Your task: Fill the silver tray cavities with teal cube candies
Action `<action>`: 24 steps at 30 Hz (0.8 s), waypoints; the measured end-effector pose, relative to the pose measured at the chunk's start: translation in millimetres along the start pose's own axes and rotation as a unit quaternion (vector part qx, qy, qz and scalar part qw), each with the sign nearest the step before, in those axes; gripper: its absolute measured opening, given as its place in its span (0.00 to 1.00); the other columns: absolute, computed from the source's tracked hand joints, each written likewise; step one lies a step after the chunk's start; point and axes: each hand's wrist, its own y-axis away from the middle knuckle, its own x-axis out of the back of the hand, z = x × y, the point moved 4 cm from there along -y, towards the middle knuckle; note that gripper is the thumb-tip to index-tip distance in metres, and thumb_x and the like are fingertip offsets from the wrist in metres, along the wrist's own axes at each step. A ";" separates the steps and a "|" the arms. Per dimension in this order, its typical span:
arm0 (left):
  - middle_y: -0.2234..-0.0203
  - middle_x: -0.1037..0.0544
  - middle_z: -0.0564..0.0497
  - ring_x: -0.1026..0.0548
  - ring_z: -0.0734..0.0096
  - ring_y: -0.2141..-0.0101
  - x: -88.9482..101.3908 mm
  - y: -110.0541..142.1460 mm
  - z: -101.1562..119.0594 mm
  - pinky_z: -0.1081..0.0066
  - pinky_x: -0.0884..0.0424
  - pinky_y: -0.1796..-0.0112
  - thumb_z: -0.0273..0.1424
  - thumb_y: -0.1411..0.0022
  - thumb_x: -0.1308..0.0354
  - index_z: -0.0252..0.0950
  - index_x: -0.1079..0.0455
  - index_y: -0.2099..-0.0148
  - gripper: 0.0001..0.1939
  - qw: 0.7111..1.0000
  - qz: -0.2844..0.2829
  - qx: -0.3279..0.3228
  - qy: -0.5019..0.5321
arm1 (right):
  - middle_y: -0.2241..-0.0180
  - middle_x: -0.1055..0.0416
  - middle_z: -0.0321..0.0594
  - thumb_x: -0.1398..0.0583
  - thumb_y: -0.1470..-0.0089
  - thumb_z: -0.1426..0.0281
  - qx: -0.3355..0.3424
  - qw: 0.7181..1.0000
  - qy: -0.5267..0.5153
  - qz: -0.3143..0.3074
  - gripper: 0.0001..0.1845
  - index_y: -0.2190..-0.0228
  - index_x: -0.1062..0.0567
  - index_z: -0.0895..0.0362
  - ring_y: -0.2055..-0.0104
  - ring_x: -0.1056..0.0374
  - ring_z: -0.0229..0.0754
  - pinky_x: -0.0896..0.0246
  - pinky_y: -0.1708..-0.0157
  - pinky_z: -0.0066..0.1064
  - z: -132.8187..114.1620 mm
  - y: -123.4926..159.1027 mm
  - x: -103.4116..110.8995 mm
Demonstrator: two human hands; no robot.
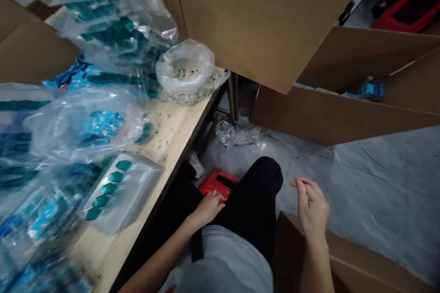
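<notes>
Left hand (207, 209) (empty) by red stool (215, 181)

We look down past a grey shirt onto black trousers (250, 192). The left hand (208, 208) lies flat against a red plastic object (218, 182) in the lap. The right hand (311, 206) hangs in the air, fingers loosely curled, above a cardboard box (302, 256). To the left, a wooden workbench (178, 132) carries a clear plastic tray (120, 192) of teal pieces, among crumpled plastic bags (85, 123).
</notes>
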 end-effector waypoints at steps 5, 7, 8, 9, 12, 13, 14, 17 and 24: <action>0.49 0.27 0.44 0.25 0.60 0.53 5.7 -44.6 46.5 0.55 0.26 0.53 0.35 0.33 0.42 0.34 0.32 0.46 0.16 0.997 -0.035 0.030 -0.054 | 0.63 0.23 0.52 0.50 0.38 0.49 0.008 0.995 -0.020 -0.102 0.30 0.64 0.21 0.60 0.60 0.26 0.52 0.32 0.58 0.44 38.3 -70.5 -12.5; 0.49 0.27 0.44 0.25 0.60 0.53 19.0 -53.5 73.2 0.55 0.26 0.53 0.35 0.33 0.42 0.35 0.32 0.46 0.16 0.998 -0.027 0.032 -0.055 | 0.63 0.23 0.54 0.51 0.36 0.52 0.013 0.990 -0.023 -0.140 0.28 0.63 0.21 0.61 0.59 0.26 0.52 0.32 0.57 0.46 43.6 -93.6 -10.6; 0.49 0.27 0.44 0.25 0.60 0.52 25.7 -56.0 87.4 0.54 0.26 0.53 0.35 0.33 0.43 0.35 0.32 0.46 0.16 0.998 -0.019 0.032 -0.052 | 0.62 0.23 0.53 0.50 0.35 0.55 0.017 0.987 -0.024 -0.160 0.26 0.62 0.22 0.61 0.59 0.26 0.51 0.31 0.57 0.45 44.0 -102.6 -7.3; 0.49 0.27 0.44 0.25 0.60 0.52 31.5 -57.4 101.9 0.54 0.26 0.53 0.35 0.33 0.43 0.35 0.32 0.46 0.16 0.998 -0.011 0.033 -0.047 | 0.61 0.23 0.51 0.48 0.35 0.57 0.020 0.983 -0.025 -0.182 0.22 0.61 0.22 0.61 0.59 0.26 0.49 0.31 0.56 0.45 43.4 -110.0 -2.4; 0.50 0.27 0.44 0.25 0.61 0.53 42.8 -54.8 142.4 0.56 0.26 0.54 0.36 0.32 0.43 0.35 0.32 0.46 0.16 0.999 0.010 0.038 -0.014 | 0.58 0.24 0.43 0.42 0.37 0.64 0.027 0.968 -0.022 -0.249 0.13 0.57 0.25 0.60 0.58 0.26 0.43 0.30 0.56 0.42 38.6 -124.3 20.4; 0.50 0.26 0.44 0.25 0.62 0.54 45.2 -52.1 153.2 0.56 0.25 0.54 0.36 0.32 0.43 0.35 0.32 0.46 0.15 0.999 0.018 0.042 0.002 | 0.57 0.25 0.42 0.41 0.37 0.65 0.027 0.961 -0.018 -0.273 0.12 0.56 0.26 0.59 0.58 0.27 0.43 0.29 0.56 0.42 37.0 -127.4 29.2; 0.51 0.26 0.45 0.24 0.62 0.55 47.7 -48.6 161.9 0.57 0.25 0.55 0.36 0.32 0.43 0.35 0.31 0.47 0.15 0.998 0.030 0.050 0.019 | 0.57 0.25 0.41 0.41 0.38 0.65 0.028 0.954 -0.012 -0.298 0.12 0.56 0.26 0.59 0.57 0.27 0.43 0.29 0.57 0.42 35.5 -130.4 37.8; 0.50 0.26 0.44 0.25 0.62 0.54 57.5 -32.7 170.9 0.57 0.25 0.54 0.36 0.32 0.43 0.35 0.31 0.46 0.15 0.988 0.091 0.097 0.077 | 0.55 0.26 0.42 0.41 0.38 0.65 0.036 0.925 0.018 -0.377 0.13 0.54 0.26 0.58 0.58 0.27 0.43 0.28 0.58 0.41 29.5 -141.1 55.9; 0.50 0.27 0.44 0.25 0.60 0.54 44.9 34.7 127.5 0.56 0.25 0.55 0.36 0.33 0.43 0.34 0.32 0.45 0.17 0.901 0.223 0.272 0.255 | 0.52 0.28 0.43 0.40 0.38 0.65 0.125 0.822 0.097 -0.547 0.15 0.51 0.28 0.57 0.54 0.28 0.45 0.29 0.56 0.42 -14.4 -175.7 31.7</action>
